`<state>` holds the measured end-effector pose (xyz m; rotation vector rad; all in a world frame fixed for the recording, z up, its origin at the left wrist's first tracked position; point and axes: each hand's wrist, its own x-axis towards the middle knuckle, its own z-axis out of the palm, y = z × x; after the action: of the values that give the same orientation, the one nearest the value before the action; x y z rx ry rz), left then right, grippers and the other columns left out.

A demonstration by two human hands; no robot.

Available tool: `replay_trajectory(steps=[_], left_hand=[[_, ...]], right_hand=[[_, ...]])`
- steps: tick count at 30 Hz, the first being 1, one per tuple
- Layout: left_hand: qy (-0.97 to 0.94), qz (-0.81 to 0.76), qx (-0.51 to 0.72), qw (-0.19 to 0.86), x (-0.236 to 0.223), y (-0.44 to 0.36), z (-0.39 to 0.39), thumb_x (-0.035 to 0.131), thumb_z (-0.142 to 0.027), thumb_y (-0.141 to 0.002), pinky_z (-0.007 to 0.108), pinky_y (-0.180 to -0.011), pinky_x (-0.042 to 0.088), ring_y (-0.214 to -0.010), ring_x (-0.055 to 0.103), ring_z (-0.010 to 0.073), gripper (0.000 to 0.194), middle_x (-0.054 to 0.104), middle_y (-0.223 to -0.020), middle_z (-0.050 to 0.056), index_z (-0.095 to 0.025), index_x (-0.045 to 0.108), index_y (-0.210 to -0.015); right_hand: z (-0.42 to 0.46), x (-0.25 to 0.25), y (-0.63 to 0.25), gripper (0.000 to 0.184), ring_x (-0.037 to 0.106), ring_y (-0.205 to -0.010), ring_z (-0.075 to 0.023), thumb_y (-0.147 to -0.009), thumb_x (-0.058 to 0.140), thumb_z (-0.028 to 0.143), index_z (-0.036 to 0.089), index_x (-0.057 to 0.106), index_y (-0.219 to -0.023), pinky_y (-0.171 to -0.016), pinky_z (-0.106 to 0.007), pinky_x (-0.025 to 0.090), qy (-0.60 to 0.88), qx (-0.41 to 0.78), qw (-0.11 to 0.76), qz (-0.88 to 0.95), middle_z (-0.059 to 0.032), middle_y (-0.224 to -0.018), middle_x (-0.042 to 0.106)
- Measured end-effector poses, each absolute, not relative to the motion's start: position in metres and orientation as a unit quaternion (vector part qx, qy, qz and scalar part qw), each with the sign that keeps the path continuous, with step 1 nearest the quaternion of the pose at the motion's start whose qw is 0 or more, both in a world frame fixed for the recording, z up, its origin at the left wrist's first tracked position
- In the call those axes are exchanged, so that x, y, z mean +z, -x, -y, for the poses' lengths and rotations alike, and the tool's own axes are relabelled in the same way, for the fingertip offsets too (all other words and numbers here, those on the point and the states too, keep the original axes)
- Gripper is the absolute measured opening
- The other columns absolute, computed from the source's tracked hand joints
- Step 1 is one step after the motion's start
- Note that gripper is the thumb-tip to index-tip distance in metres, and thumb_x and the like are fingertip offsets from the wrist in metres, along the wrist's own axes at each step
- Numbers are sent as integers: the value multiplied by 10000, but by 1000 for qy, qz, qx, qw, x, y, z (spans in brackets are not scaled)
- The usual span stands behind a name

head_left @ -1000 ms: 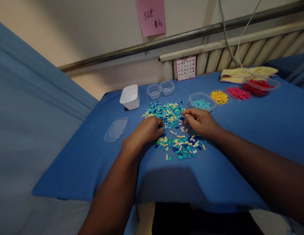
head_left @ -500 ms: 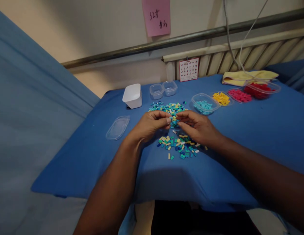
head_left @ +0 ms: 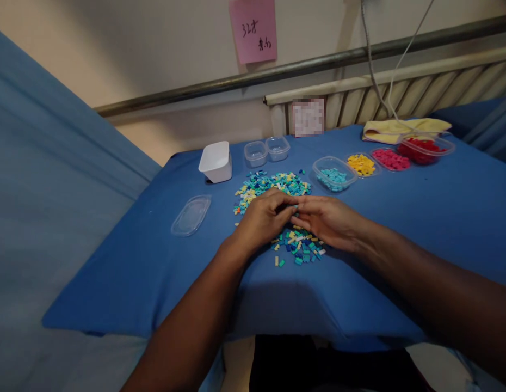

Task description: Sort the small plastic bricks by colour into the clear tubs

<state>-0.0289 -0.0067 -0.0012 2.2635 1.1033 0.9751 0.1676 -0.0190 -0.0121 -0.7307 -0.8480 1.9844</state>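
Small building bricks in teal, blue, green, white and pale yellow lie in a larger heap (head_left: 285, 182) and a smaller heap (head_left: 304, 247) on the blue-covered table. My left hand (head_left: 267, 218) hovers between the heaps, thumb and fingers pinched on what looks like a teal brick, mostly hidden. My right hand (head_left: 330, 220) meets it from the right, palm turned partly up and fingers stretched out, the fingertips touching or nearly touching the left ones. Whether anything rests on the right fingers I cannot tell.
Behind the heaps stand a white tub (head_left: 216, 163) and two clear containers (head_left: 256, 155). To the right are clear boxes of teal bricks (head_left: 334, 177), yellow bricks (head_left: 361, 164), pink bricks (head_left: 390, 159) and red pieces (head_left: 422, 149). A yellow cloth (head_left: 406, 129) and a clear lid (head_left: 191, 215) lie nearby.
My hands, apart before, have come together. My right palm has turned upward with straighter fingers. My left hand has shifted right and down over the gap between the heaps.
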Motion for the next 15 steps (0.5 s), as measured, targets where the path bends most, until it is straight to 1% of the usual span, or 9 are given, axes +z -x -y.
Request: replay_trajectory(steps=[2,5,7,11,13,15], left_hand=[[-846,-370,348,161,1,27,10,726,-159,-1004,368,-960,582,-1039,742,200,132,798,-1077,60,-213,798,-1100],[-857,-355,351,126,2,26,11,737,-166,-1010,371,-965,593,-1069,742,205,152,796,-1117,67,-209,772,-1152],[-852,-360,359,123,2,26,11,711,-161,-1026,363,-972,596,-1077,743,200,168,795,-1121,66,-208,766,-1178],[-819,-388,403,132,1,27,9,646,-168,-1058,356,-980,599,-1078,749,194,193,793,-1135,63,-210,773,-1196],[-798,-411,420,132,1,30,7,642,-186,-1061,375,-999,600,-1083,750,202,197,795,-1154,63,-218,780,-1199],[-784,-440,421,123,2,37,4,642,-204,-1061,389,-1013,599,-1082,751,211,199,795,-1153,62,-226,790,-1192]], right_hand=[[19,-10,-169,239,735,-1115,-166,-841,696,61,191,814,-1001,-1096,-273,590,273,812,412,309,-69,-1178,804],[20,-7,-169,291,728,-1080,-153,-817,645,-5,187,802,-970,-1095,-265,602,260,829,406,283,-55,-1119,793],[20,-6,-168,329,724,-1088,-150,-799,617,-35,188,797,-961,-1112,-265,602,259,830,411,274,-50,-1105,784],[20,0,-169,393,726,-1129,-142,-777,584,-76,179,784,-1000,-1167,-268,579,268,823,429,260,-62,-1157,768],[17,6,-177,397,731,-1142,-151,-775,595,-86,181,766,-1012,-1186,-299,579,278,813,445,253,-68,-1168,761],[10,13,-190,357,736,-1166,-177,-787,631,-75,189,741,-1000,-1185,-327,591,295,791,476,245,-77,-1151,751]])
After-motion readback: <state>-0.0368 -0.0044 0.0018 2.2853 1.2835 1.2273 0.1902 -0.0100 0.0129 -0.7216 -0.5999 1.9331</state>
